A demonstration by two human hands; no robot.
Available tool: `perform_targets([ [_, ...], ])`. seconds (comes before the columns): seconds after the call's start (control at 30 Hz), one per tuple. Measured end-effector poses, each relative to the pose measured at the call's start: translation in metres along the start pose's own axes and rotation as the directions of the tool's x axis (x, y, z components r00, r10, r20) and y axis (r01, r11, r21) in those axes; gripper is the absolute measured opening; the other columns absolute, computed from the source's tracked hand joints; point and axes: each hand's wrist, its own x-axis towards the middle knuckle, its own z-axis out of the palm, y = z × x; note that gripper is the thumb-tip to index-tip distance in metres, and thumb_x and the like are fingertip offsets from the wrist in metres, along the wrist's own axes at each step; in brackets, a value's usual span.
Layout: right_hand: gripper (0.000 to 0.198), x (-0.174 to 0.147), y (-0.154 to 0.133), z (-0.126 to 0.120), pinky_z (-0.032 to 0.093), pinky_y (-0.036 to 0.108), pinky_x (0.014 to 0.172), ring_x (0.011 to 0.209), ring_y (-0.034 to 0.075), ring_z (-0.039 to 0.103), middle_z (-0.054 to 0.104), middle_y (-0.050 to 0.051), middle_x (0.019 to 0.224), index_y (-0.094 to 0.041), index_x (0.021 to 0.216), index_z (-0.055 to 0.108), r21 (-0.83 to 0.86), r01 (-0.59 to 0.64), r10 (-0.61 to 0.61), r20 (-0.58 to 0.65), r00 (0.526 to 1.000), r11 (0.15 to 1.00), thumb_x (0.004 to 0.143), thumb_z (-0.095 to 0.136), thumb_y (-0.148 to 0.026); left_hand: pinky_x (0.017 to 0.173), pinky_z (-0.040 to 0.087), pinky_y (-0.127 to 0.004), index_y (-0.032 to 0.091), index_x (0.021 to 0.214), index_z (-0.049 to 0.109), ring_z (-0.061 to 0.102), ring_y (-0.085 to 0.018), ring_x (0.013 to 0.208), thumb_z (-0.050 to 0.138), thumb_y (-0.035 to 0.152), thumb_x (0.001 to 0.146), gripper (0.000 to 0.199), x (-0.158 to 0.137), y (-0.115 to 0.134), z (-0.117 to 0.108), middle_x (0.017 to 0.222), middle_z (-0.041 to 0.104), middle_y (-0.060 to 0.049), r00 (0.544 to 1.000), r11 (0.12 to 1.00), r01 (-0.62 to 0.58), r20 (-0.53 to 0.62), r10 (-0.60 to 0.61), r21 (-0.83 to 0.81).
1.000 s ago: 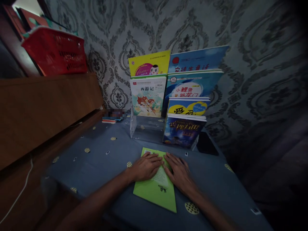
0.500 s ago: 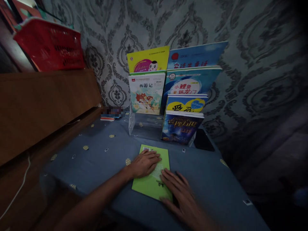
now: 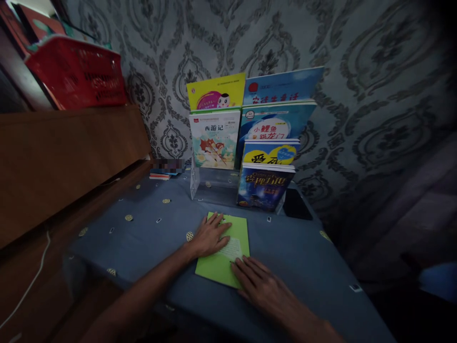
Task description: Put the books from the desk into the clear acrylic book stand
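A green book (image 3: 217,272) lies flat near the table's front edge, with a block of small print on its face. My left hand (image 3: 210,236) rests on its upper left part, fingers spread. Over the lower right part lies my right hand (image 3: 259,281), its fingers stretched out flat and covering that corner. Behind the book stands a clear tiered rack (image 3: 217,193). On its left side is a white picture book (image 3: 216,140) in front of a yellow book (image 3: 216,90). To the right, a dark blue book (image 3: 264,188) is lowest, with several other books stepped up behind it.
A black flat object (image 3: 297,205) lies right of the rack. Several stacked books (image 3: 166,169) sit at the table's back left. A red basket (image 3: 78,71) stands on a wooden cabinet (image 3: 71,162) at the left. Patterned wallpaper (image 3: 160,71) rises behind the table.
My left hand has spread its fingers and moved slightly up the green book. My right hand has slid a little left and down over its corner. The view has shifted slightly.
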Motion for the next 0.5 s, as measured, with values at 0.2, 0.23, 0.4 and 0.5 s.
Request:
perform_targets([
  [0.2,0.049,-0.003,-0.004,0.007,0.052,0.040,0.105,0.124,0.024,0.063,0.067,0.010,0.134,-0.020,0.136,0.058,-0.048,0.010,-0.012,-0.043,0.999,0.999,0.092,0.045,-0.004,0.119,0.024,-0.062,0.021,0.148,0.046,0.027,-0.035,0.151,0.045,0.042,0.101,0.052,-0.004,0.004,-0.001,0.159,0.036,-0.018,1.000,1.000,-0.017,0.017,0.016,0.024],
  [0.23,0.046,0.000,-0.003,0.002,0.053,0.039,0.103,0.120,0.024,0.065,0.070,0.011,0.129,-0.018,0.132,0.061,-0.080,0.040,-0.043,-0.039,0.998,0.996,0.092,0.044,-0.002,0.120,0.024,-0.061,0.021,0.148,0.046,0.028,-0.034,0.151,0.046,0.043,0.100,0.052,-0.005,0.003,-0.001,0.159,0.037,-0.018,0.999,0.999,-0.029,0.013,0.029,0.025],
  [0.4,0.026,0.023,0.000,-0.030,0.058,0.035,0.088,0.097,0.023,0.073,0.077,0.011,0.104,-0.017,0.112,0.066,-0.103,0.087,-0.092,-0.044,0.995,0.991,0.100,0.044,-0.012,0.123,0.024,-0.050,0.019,0.145,0.051,0.029,-0.029,0.151,0.048,0.050,0.098,0.055,-0.022,-0.003,-0.011,0.159,0.036,-0.017,0.986,0.984,-0.145,0.070,0.153,-0.101],
  [0.5,0.020,0.033,0.003,-0.044,0.057,0.033,0.079,0.082,0.021,0.072,0.075,0.008,0.090,-0.018,0.099,0.065,-0.015,0.059,-0.059,-0.021,0.998,0.998,0.102,0.045,-0.018,0.125,0.020,-0.045,0.022,0.137,0.060,0.036,-0.024,0.148,0.042,0.048,0.101,0.048,-0.034,-0.012,-0.025,0.155,0.046,-0.012,0.971,0.942,-0.159,0.128,0.204,-0.296],
])
